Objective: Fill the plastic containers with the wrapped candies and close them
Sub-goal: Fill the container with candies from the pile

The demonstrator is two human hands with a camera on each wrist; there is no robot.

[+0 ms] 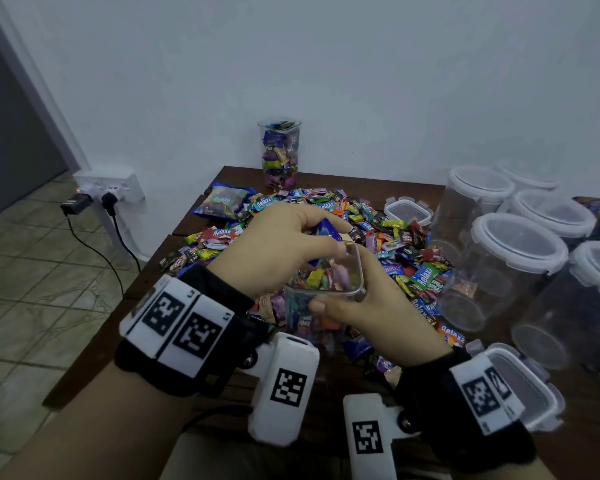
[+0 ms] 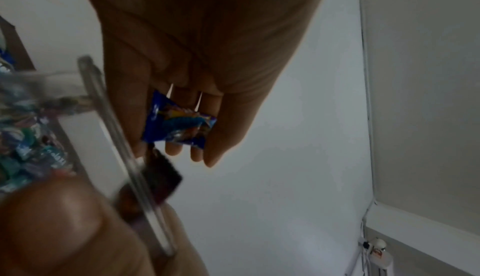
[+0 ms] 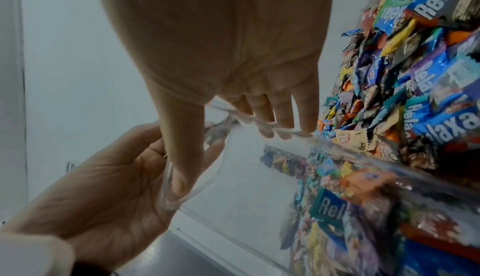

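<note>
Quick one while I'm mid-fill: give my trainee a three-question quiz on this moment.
1. True or false: the left hand is empty.
2. The right hand grips the open container at: A) its base, B) its upper wall near the rim, C) its lid?
3. Fill in: the filled container by the wall stands with no ____ on.

Key
1. False: it pinches a blue candy over the opening.
2. B.
3. Lid. One loose lid lies beside the candy pile.

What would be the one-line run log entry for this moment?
left hand: holds blue wrapped candy over clear container | right hand: grips container | container: lidless, part full | candy pile: on table
</note>
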